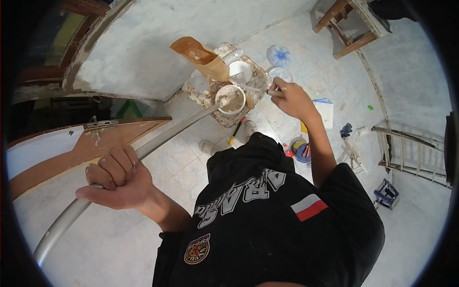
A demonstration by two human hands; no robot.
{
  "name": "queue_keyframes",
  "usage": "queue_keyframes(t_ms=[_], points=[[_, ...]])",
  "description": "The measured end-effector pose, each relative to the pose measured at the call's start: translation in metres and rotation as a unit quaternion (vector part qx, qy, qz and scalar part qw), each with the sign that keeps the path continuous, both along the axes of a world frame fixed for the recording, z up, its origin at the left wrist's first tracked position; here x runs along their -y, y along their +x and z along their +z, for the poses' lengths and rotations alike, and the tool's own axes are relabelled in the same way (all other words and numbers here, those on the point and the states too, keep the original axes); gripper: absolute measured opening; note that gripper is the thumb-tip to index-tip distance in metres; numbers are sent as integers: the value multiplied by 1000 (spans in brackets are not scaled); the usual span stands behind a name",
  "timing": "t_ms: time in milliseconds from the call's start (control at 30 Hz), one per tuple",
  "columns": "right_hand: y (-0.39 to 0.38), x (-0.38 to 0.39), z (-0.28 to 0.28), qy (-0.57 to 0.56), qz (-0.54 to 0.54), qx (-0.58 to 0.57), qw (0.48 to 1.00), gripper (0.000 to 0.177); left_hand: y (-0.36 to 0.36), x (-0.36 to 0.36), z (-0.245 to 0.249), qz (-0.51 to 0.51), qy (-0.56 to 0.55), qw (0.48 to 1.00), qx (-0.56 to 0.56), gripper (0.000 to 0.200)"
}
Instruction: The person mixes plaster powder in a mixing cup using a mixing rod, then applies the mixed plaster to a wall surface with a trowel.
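Observation:
My left hand (117,179) is closed around a long grey metal pole (162,136) that runs from the lower left up to a white bucket (231,99) of beige paste. My right hand (290,98) is stretched out past the bucket and grips the wooden handle of a thin tool (260,89) whose blade reaches over the bucket's rim. The bucket stands on a stained board (210,93) on the tiled floor, next to a torn brown paper sack (201,57) and a smaller white tub (240,70).
A plastered wall (158,43) and a brown door frame (95,143) lie to the left. Clear plastic bottles (278,55), a paint can (301,150), a wooden stool (354,24) and a white ladder (411,153) are on the floor to the right.

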State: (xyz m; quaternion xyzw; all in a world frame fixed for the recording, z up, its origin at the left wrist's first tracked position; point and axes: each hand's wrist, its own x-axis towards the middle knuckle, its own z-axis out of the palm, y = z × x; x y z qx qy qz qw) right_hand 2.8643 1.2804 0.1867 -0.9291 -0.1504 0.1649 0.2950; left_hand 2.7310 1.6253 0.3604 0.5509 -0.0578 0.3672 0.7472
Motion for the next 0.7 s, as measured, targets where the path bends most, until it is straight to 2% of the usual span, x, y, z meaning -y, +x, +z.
queue_keyframes(t_ms=[100,167,233,367,433,600,700], points=[[-23,-15,4,57,8,18,998,24,-3,7,-3,-30,5,999,15,63],[-37,-29,2,59,-5,-25,998,27,-6,12,-6,-39,5,999,18,63],[-45,-40,-1,51,23,-55,997,29,-13,14,-12,-63,15,997,36,64],[-60,-64,-1,8,34,-20,999,28,-32,21,-22,-67,24,997,36,64],[-62,-72,-10,-1,65,-10,998,28,-40,22,-27,-116,19,992,40,60],[-59,-89,-11,-45,89,-16,995,26,-51,26,-39,-111,25,992,56,62],[-53,-95,-23,-71,101,-2,992,24,-55,28,-41,-61,13,995,79,66]])
